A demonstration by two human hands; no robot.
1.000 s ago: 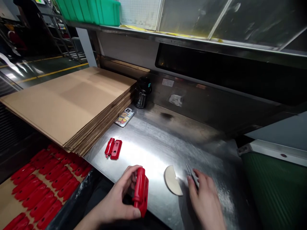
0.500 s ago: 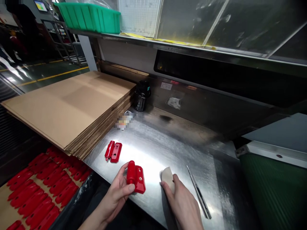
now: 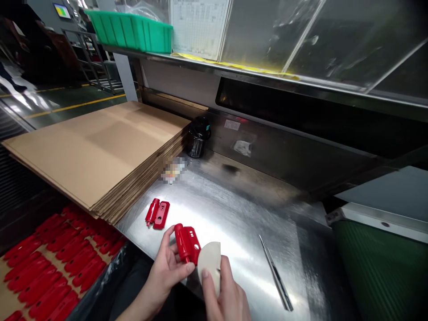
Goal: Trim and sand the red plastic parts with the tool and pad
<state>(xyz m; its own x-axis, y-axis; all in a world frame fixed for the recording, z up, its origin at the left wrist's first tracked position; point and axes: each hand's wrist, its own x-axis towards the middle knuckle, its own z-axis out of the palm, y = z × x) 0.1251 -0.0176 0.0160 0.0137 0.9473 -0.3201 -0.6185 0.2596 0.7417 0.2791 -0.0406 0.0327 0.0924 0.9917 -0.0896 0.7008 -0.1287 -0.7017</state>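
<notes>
Between the thumb and fingers of my left hand (image 3: pixel 167 267) is a glossy red plastic part (image 3: pixel 185 244), a cylinder joined to a flat plate with small holes. My right hand (image 3: pixel 227 290) pinches a pale half-round pad (image 3: pixel 210 265), whose material I cannot make out. The pad's left edge overlaps the red part's plate in view; whether they touch, I cannot tell. A second red part (image 3: pixel 157 214) of the same shape lies on the steel table beyond my left hand. Metal tweezers (image 3: pixel 276 274) rest to the right of my right hand.
Stacked cardboard sheets (image 3: pixel 96 151) cover the table's left side, with a black jug (image 3: pixel 198 138) behind. Lower left, several red parts (image 3: pixel 50 263) lie in rows on cardboard. A green conveyor belt (image 3: pixel 384 267) runs at right. Overhead, a shelf carries a green bin (image 3: pixel 133 33).
My right hand has moved left, bringing the pad up against or in front of the red part and turning its flat face into view. My left hand has tilted the red part slightly.
</notes>
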